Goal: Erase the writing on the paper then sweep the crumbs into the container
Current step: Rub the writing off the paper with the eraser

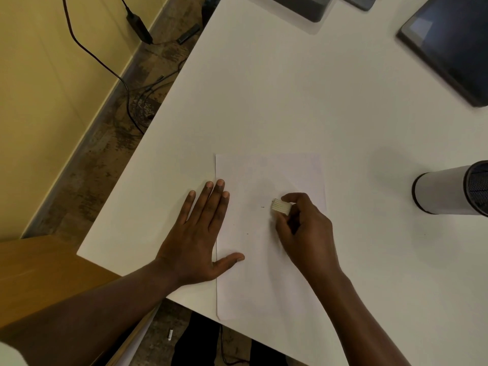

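I press my left hand [200,233] flat and spread wide on the left edge of the paper [269,260]. Most of the hand sits on the table [290,96], and only my thumb and two fingertips lie on the sheet. I think I hold it like this so the paper does not slide while I rub.

My right hand [303,231] is closed around a small white eraser [281,207]. I pinch it between my thumb and fingers. Its end pokes out to the left and seems to touch the paper near the middle. A tight hold lets me push down hard.

The paper lies near me, and its near edge hangs a bit off the table. I can read no writing on it. It looks almost blank. I see a few tiny dark specks [247,233] on it, which may be crumbs or bits of pencil.

The container [449,191] stands on the right, well apart from the paper. I see no label on it. I think the sweeping is not yet started.
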### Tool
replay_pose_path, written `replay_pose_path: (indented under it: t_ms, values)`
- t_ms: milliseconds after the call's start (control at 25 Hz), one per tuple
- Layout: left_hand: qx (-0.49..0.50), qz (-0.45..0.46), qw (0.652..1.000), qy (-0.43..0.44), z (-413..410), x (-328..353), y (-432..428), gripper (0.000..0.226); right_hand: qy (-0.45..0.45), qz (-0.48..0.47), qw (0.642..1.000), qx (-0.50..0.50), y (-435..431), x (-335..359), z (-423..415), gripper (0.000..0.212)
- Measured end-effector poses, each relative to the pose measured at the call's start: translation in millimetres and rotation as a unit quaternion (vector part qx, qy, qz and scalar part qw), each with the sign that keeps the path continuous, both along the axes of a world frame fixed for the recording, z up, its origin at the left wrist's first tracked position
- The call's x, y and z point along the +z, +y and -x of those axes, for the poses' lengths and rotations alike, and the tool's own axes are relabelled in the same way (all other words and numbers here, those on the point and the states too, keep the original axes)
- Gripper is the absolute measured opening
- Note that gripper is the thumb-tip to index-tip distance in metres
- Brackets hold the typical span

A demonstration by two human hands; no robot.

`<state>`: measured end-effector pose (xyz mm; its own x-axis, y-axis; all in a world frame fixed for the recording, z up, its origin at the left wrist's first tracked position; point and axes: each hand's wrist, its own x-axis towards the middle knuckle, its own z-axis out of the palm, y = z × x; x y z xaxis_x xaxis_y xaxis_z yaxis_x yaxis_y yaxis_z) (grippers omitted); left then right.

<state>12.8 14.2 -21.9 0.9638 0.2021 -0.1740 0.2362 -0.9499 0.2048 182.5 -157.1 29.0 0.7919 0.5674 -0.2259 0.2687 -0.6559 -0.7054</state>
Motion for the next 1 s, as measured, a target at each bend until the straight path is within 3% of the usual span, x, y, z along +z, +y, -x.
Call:
replay_pose_path:
  t_ms: [160, 320, 480, 520, 680, 880, 1000]
  values:
    - [-0.002, -0.004, 1.000, -0.001, 0, 0, 1, 0.117, -0.005, 0.005, 0.996, 0.084, 7, -1, 19, 0.019]
    - [-0.001, -0.003, 1.000, -0.003, 0, 0, 0, 0.118, -0.013, 0.000, 0.997, -0.075, 6, -6, -10, 0.022]
    - [-0.002, -0.006, 1.000, -0.003, 0, 1, 1, 0.117, -0.019, 0.004, 0.997, 0.080, 14, -6, 34, 0.021]
    - [-0.002, -0.006, 1.000, -0.003, 0, 1, 1, 0.117, -0.024, 0.008, 0.997, 0.079, 14, -8, 34, 0.021]
    - [-0.002, -0.006, 1.000, -0.003, -1, 1, 0, 0.118, -0.024, 0.033, 0.997, -0.072, 11, -12, 1, 0.023]
    - [-0.007, 0.003, 1.000, -0.005, 0, 1, 1, 0.116, -0.039, 0.017, 0.993, 0.110, 9, -3, 68, 0.022]
    - [-0.002, 0.003, 1.000, -0.002, -1, 1, 1, 0.121, -0.044, 0.050, 0.998, -0.004, -6, -9, 38, 0.024]
